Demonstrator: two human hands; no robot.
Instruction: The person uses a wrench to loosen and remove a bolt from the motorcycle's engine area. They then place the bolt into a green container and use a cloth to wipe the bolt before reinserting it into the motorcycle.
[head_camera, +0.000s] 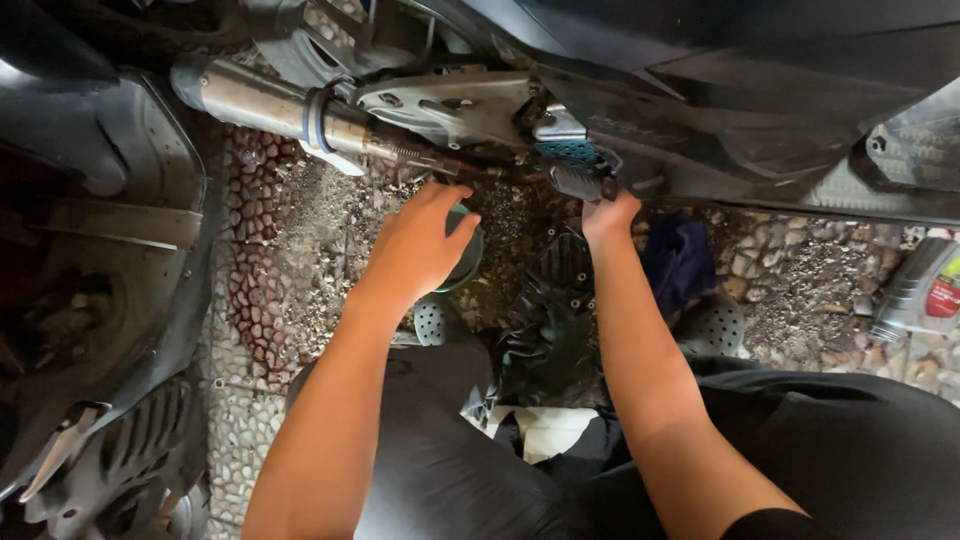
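**Asker:** Two hands are in view, yes? Where does each one sit?

**Describer:** Two bare hands reach forward under a scooter, seen from above. The left hand (422, 243) is spread over a dark green round container (466, 252) that stands on the pebbled ground (270, 250). Its fingers curve loosely over the near rim, open rather than clenched; whether they actually grip the rim or only rest on it I cannot tell.

**Asker:** And the other?

**Describer:** The right hand (606, 212) is raised higher and further forward, closed up against a small dark ribbed part (580, 182) on the scooter's underside, just below a blue textured footpeg plate (567, 152). Its fingertips are hidden behind the part, so how tight the hold is cannot be seen.

**Asker:** How do the two lie relative to each other?

**Describer:** The container sits to the left of the ribbed part and below it, near but not touching. A silver exhaust pipe (265, 100) runs with its long axis from upper left toward the centre, ending close above the left hand. The right hand is the nearer one to the underside part; the left is the nearer one to the container.

**Asker:** Anything else around?

**Describer:** A dark blue rag (678, 258) lies right of the right forearm, and a grey bottle with a red label (925, 290) lies at the far right edge.
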